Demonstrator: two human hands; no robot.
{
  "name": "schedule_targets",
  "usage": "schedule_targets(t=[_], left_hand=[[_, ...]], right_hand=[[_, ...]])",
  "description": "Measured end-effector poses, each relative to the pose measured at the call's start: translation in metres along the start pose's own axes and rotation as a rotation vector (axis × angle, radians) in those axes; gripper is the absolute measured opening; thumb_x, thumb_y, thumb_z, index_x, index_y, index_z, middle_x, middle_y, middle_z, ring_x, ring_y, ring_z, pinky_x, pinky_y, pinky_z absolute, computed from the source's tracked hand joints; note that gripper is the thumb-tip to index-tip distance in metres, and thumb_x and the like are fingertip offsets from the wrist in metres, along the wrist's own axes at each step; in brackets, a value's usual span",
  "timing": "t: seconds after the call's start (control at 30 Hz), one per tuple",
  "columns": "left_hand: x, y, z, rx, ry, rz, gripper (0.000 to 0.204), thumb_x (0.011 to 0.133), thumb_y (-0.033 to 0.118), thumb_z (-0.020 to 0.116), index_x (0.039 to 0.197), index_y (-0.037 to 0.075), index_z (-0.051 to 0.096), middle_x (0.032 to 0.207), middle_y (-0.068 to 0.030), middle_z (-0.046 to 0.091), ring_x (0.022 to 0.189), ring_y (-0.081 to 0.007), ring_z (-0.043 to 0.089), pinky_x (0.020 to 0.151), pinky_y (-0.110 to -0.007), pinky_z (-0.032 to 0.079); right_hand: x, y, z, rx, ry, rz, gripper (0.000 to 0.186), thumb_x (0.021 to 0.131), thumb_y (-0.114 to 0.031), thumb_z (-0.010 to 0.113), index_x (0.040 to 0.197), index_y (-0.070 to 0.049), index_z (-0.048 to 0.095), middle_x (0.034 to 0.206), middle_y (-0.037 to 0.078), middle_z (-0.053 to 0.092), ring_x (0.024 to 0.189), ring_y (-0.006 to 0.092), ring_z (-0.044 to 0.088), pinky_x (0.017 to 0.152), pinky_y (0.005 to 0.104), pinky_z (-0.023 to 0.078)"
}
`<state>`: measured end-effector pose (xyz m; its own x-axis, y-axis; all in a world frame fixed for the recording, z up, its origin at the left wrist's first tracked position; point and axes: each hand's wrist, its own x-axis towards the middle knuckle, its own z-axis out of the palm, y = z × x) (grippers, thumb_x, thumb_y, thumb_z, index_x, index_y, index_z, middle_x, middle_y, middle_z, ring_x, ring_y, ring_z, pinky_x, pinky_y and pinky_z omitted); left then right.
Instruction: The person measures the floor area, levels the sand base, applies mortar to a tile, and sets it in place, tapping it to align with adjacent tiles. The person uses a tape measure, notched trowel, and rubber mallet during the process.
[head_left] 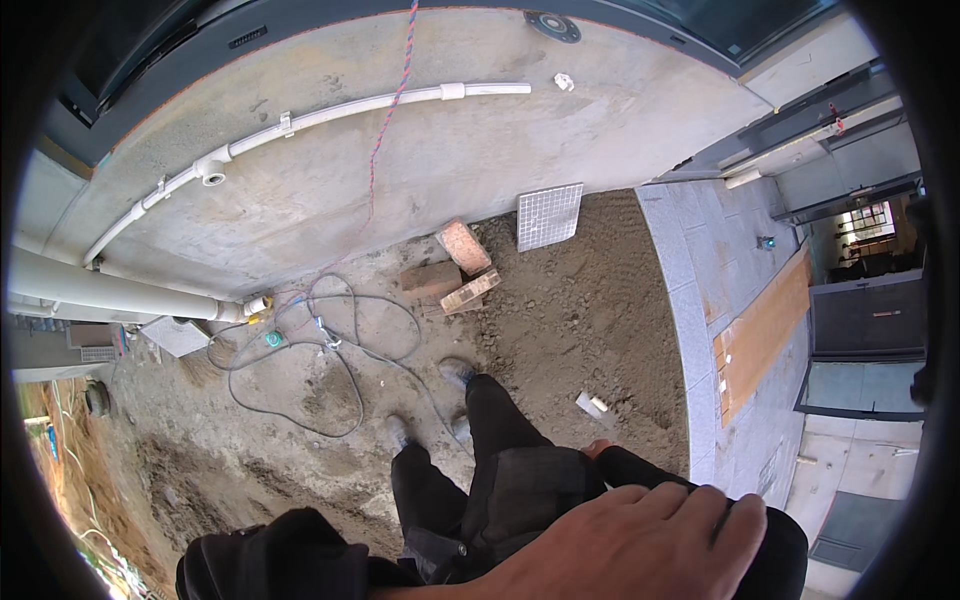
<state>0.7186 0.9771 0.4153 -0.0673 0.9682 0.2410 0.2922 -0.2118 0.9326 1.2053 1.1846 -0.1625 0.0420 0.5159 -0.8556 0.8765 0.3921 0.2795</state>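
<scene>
Left hand [650,530]: the lower edge cuts off its forearm from me; its palm is hidden, so I can't make out its grip on the dark sleeve [655,470].
Right hand [597,448]: mostly behind that sleeve; I get only a small patch of skin, not what it may hold.
Flat tool [592,405]: too small for me to read its edges against the sand.
Shoes [457,372]: blurred, partly covered by the trouser legs [500,415].
Rope [405,70]: cut off above; I lose its lower end against the wall.
Doorway [880,230]: too dim for me to name the shapes inside.
</scene>
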Motion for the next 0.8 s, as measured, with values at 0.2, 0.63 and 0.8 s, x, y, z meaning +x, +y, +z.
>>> schedule_targets(t=[0.2,0.63,0.8], left_hand=[[0.013,0.002,0.074,0.995,0.21,0.671,0.032,0.094,0.032,0.064,0.1,0.001,0.068,0.091,-0.0068,0.068,0.089,-0.0273,0.068,0.087,-0.049,0.055],[-0.023,-0.251,0.184,-0.035,0.213,-0.581,0.032,0.103,0.008,0.055,0.13,-0.008,0.057,0.095,-0.0187,0.074,0.082,-0.025,0.073,0.078,-0.037,0.057],[-0.173,-0.379,0.25,0.348,-0.018,-1.166,0.031,0.098,0.006,0.058,0.129,0.001,0.062,0.099,-0.0168,0.074,0.076,-0.0277,0.071,0.075,-0.035,0.06]], right_hand=[[-0.102,0.026,0.103,0.302,-0.029,0.103,0.048,0.088,-0.044,0.067,0.11,-0.003,0.075,0.118,0.023,0.073,0.116,0.0399,0.068,0.101,0.0476,0.053],[-0.19,0.086,0.22,0.8,-0.179,0.522,0.046,0.085,-0.044,0.07,0.107,-0.004,0.074,0.112,0.02,0.075,0.111,0.0364,0.07,0.099,0.0463,0.054],[-0.051,0.144,0.19,1.015,-0.136,0.572,0.05,0.08,-0.045,0.069,0.105,-0.003,0.077,0.101,0.023,0.075,0.105,0.0352,0.073,0.092,0.0449,0.059]])
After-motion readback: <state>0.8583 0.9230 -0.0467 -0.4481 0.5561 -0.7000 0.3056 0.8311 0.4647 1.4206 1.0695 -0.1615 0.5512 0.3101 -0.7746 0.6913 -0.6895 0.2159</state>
